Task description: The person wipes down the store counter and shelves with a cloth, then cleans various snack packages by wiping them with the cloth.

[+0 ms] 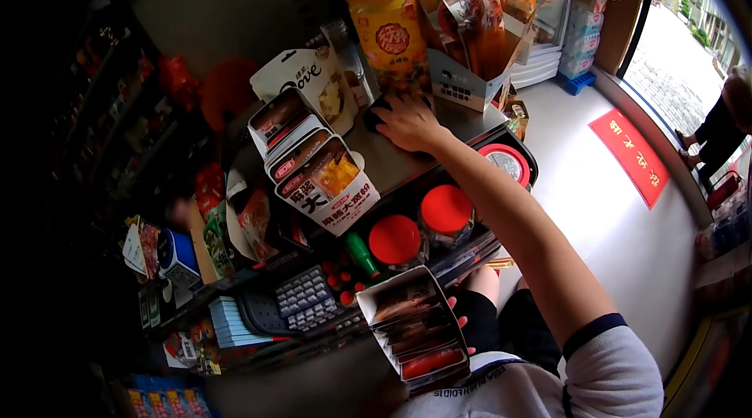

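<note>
My left hand [460, 322] holds an open cardboard box [376, 302] of upright dark and red snack packets close to my body; only its fingertips show at the box's right side. My right hand [409, 124] reaches across the counter, fingers stretched out over a black object [377, 115] whose kind I cannot make out. Just beyond those fingertips stands a yellow snack bag [390, 34]. To the left of that hand are a white display box of noodle packs [333, 199] and a white pouch [305, 81] marked "ove".
Red-lidded jars [394, 241], a green bottle [361, 253] and a grey keyboard [307, 298] sit below the counter top. A snack carton [466, 87] stands at its far end. On the floor to the right lies a red mat [629, 156]; a person [719, 124] is by the doorway.
</note>
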### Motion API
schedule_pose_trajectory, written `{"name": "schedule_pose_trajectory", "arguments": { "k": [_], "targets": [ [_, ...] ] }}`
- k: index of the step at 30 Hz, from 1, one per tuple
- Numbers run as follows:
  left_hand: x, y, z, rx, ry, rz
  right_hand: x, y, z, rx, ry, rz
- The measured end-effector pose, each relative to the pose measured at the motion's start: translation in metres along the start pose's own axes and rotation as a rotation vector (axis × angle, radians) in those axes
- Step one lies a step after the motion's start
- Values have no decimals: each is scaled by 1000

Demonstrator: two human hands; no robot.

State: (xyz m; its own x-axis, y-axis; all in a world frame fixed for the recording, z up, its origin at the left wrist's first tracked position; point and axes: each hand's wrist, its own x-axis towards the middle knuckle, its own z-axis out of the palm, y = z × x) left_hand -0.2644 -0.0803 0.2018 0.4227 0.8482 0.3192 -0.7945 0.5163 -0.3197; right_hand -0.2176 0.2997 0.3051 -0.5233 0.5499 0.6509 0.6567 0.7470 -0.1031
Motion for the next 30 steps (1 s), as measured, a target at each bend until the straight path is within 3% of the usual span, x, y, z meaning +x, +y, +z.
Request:
{"name": "schedule_pose_trajectory", "arguments": {
  "k": [9, 12, 17, 20, 21, 23, 25, 29, 30],
  "targets": [
    [12, -7, 4, 1, -84, -23, -22, -12, -28, 106, -129, -244],
    [10, -18, 10, 37, 53, 7, -35, -21, -53, 189, -231, -282],
    [11, -25, 11, -4, 44, -25, -57, -25, -81, 265, -317, -373],
    [20, -22, -5, -61, -300, -118, -57, -26, -102, 185, -387, -347],
    [14, -22, -3, -27, -199, -93, -55, -29, -109, 148, -415, -329],
    [-1, -21, 3, 39, 1, -39, -60, -43, -118, 91, -332, -268],
    [-1, -21, 0, 4, -87, -52, -71, -55, -113, 79, -181, -320],
    [5, -17, -7, -65, -255, -101, -88, -69, -101, -44, -200, -377],
    [3, -16, -6, -2, -188, -102, -90, -68, -100, -53, -244, -354]
  ]
}}
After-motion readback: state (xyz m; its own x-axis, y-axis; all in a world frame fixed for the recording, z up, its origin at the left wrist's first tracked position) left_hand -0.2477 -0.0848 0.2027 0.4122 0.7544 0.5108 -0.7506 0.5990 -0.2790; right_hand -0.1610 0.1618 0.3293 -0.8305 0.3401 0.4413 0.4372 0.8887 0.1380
